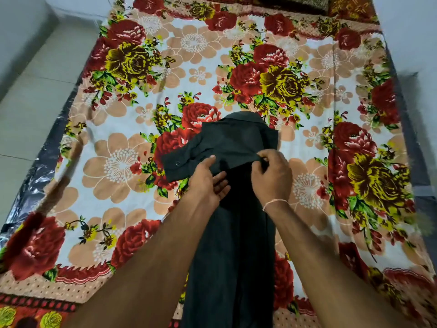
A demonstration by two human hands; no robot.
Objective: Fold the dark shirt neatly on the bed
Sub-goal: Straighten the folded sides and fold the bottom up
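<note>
The dark shirt [233, 252] lies lengthwise down the middle of the bed [123, 162], folded into a narrow strip with its collar at the far end. One sleeve is laid across its upper part, and the buttoned cuff [176, 165] sticks out to the left. My left hand [209, 181] rests flat on the sleeve's near edge, fingers spread. My right hand [272, 176] pinches the sleeve fabric at the shirt's right edge; a thin thread bracelet is on that wrist.
A floral sheet with red and yellow roses covers the bed. A pale tiled floor [30, 95] runs along the left side, and a light wall [411, 34] stands on the right. A dark patterned pillow [293, 3] lies at the far end.
</note>
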